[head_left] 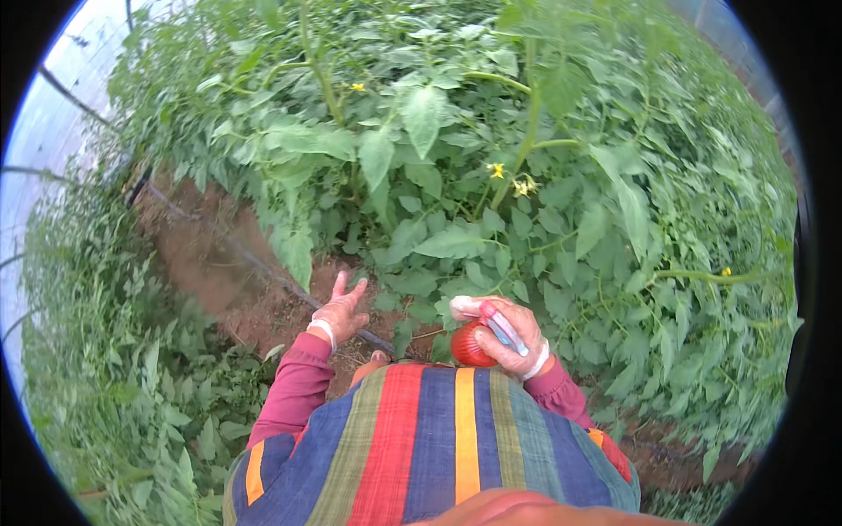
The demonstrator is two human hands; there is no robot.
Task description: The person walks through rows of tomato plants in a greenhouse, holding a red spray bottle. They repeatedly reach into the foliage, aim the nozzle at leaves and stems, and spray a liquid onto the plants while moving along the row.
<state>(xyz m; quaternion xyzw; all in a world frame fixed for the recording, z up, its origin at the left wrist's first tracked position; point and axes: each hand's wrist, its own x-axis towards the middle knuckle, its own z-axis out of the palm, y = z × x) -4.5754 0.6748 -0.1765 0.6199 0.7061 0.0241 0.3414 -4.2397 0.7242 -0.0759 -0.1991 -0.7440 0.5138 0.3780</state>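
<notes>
My right hand, in a thin see-through glove with a white cuff, is closed around a red ribbed round container. A slim pink and pale-blue piece lies along the same hand; whether it belongs to the container cannot be told. A white tip shows at the front of this hand, either glove or nozzle. To the left, my left hand, gloved alike, has its fingers spread and holds nothing. It is over bare soil, beside low tomato leaves. Yellow tomato flowers hang ahead of both hands.
Dense tomato plants fill the front and right. More foliage stands at the left. A dark drip hose runs across the reddish soil. Thick stems rise close ahead. Plastic sheeting curves along the left edge.
</notes>
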